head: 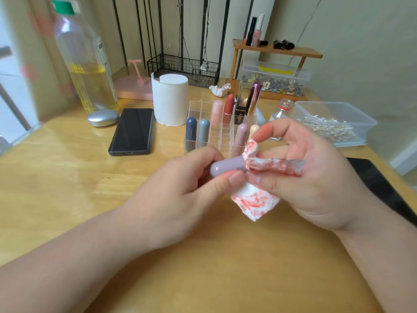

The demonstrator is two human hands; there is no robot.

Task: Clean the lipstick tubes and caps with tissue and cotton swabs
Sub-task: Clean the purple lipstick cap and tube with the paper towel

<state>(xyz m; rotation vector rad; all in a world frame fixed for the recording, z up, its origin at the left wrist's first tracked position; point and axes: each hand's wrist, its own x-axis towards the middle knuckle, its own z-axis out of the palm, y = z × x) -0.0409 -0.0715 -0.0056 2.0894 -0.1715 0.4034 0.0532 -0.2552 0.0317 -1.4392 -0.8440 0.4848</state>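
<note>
My left hand (pixel 185 188) grips a lilac lipstick tube (pixel 225 167) lying sideways above the table. My right hand (pixel 311 177) pinches a red-stained tissue (pixel 255 199) wrapped around the tube's right end. Behind the hands stands a clear acrylic organizer (pixel 203 109) with several lipsticks upright in its cells, among them a dark blue one (pixel 191 129) and a grey one (pixel 203 132). A roll of tissue (pixel 170 100) stands to its left. At the right, a clear plastic box (pixel 334 114) holds cotton swabs (pixel 327 129). A crumpled used tissue (pixel 220 89) lies further back.
A black phone (pixel 133 131) lies left of the roll, next to a silver oval object (pixel 103 117) and a large bottle of yellow liquid (pixel 88 64). A small glass vial (pixel 282 109) stands by the swab box. A wooden shelf (pixel 277 50) and a black pad (pixel 383 184) sit at the right.
</note>
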